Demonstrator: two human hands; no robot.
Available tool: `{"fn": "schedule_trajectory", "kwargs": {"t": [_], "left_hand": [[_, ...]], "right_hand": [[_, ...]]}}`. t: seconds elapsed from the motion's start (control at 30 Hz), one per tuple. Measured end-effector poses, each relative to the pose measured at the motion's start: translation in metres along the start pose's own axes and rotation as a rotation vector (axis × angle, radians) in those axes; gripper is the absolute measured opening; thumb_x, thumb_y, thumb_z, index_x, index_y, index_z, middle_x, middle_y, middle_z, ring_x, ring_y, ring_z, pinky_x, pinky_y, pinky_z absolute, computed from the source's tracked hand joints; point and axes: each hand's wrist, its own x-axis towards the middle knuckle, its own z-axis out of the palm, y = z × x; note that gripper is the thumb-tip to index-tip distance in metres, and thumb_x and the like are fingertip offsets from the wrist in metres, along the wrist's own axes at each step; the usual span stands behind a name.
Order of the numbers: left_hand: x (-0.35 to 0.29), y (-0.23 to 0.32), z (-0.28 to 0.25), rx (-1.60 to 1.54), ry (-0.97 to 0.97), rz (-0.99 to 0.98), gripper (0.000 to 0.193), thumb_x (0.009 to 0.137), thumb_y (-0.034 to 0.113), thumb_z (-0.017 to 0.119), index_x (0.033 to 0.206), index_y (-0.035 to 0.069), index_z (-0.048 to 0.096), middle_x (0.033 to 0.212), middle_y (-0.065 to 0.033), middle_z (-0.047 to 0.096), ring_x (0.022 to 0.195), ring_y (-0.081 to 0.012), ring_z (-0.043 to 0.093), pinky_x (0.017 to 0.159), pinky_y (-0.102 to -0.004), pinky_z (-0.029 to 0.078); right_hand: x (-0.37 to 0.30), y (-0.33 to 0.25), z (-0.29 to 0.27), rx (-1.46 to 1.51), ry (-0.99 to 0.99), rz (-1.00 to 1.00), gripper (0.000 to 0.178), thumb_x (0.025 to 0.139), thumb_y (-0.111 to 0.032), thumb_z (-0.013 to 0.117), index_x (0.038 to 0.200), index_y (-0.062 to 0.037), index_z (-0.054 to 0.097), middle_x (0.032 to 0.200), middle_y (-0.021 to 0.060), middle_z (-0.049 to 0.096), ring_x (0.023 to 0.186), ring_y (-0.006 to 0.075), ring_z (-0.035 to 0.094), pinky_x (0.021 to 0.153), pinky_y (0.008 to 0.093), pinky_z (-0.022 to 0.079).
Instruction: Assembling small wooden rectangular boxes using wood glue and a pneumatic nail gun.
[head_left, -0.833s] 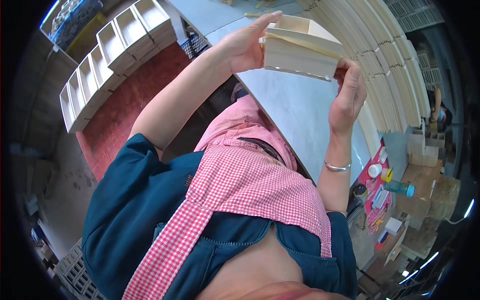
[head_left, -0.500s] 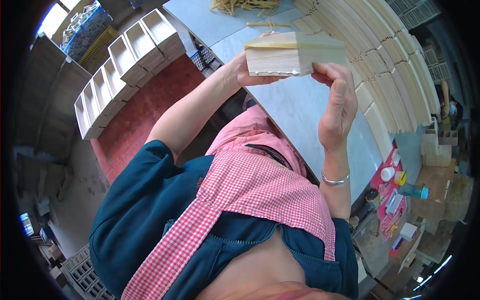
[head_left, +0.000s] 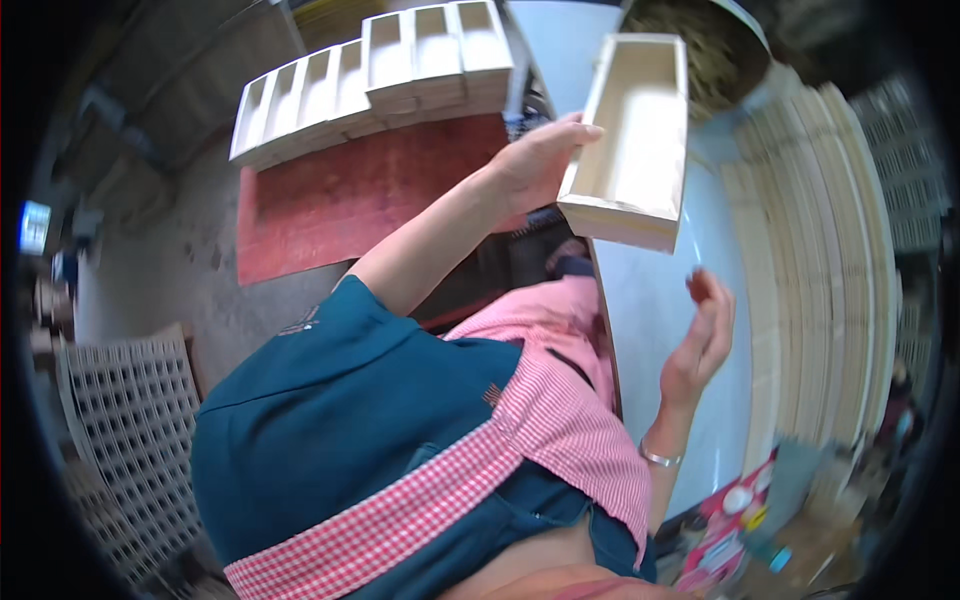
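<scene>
One outstretched left grip [head_left: 540, 165] on box [head_left: 636, 145]

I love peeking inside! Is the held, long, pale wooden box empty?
Empty: the long, pale wooden box, in the left hand, shows only bare insides through its open top.

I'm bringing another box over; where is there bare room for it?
The red board looks bare between the row of boxes and its near edge. The pale tabletop looks bare beneath the right hand, with stacked wooden slats bordering it. It is crowded along the board's far side, where the boxes stand, and on the pink mat.
</scene>
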Motion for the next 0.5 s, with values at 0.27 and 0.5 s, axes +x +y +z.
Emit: {"fn": "schedule_trajectory", "kwargs": {"t": [0.27, 0.5], "left_hand": [[-0.021, 0.155, -0.195, 0.523, 0.959, 0.564, 0.047, 0.096, 0.021, 0.055, 0.135, -0.005, 0.053, 0.119, -0.0233, 0.060, 0.104, -0.0294, 0.060, 0.088, -0.0454, 0.051], [-0.010, 0.205, -0.405, 1.164, 1.212, 0.158, 0.046, 0.099, 0.024, 0.049, 0.137, -0.001, 0.058, 0.115, -0.0213, 0.068, 0.098, -0.0300, 0.066, 0.088, -0.0425, 0.053]], "right_hand": [[-0.026, 0.056, 0.012, 0.016, -0.080, 0.293, 0.043, 0.112, -0.027, 0.036, 0.129, 0.0024, 0.063, 0.115, 0.0127, 0.066, 0.101, 0.0226, 0.065, 0.094, 0.0354, 0.052], [-0.033, 0.073, 0.022, -0.052, -0.092, 0.476, 0.047, 0.113, -0.031, 0.033, 0.131, 0.0015, 0.062, 0.114, 0.0117, 0.067, 0.093, 0.0200, 0.065, 0.088, 0.0329, 0.052]]}}
